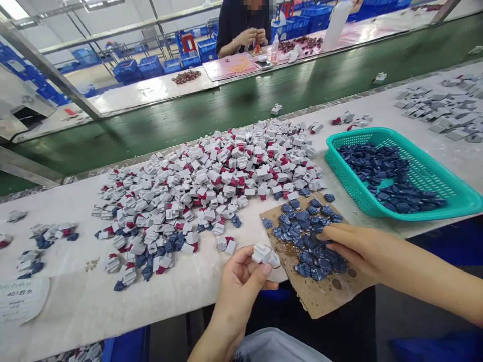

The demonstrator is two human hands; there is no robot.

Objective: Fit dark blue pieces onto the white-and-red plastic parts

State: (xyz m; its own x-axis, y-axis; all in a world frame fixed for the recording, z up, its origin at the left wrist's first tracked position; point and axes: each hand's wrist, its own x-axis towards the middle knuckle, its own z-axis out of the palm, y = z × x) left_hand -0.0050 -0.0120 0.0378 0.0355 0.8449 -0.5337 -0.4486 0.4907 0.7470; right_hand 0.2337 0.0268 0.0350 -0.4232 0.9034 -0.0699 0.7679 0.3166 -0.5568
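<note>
My left hand (241, 281) pinches a light grey plastic part (262, 254) between thumb and fingers, just above the table's front edge. My right hand (349, 246) reaches into a cluster of dark blue plastic pieces (302, 221) on a stained piece of cardboard (320, 301). Its fingertips are closed together among the pieces, and what they grip is hidden. The blue pieces look wet and shiny. Beyond my left hand spreads a large heap of grey parts (211, 176), many with dark red pieces and some with blue ones.
A green plastic basket (433, 161) of blue pieces stands at the right. Beyond the table (181, 296) runs a green conveyor belt (158, 123) carrying a few grey parts. More grey parts (449, 110) lie at the far right. A co-worker (243, 30) sits across the belt.
</note>
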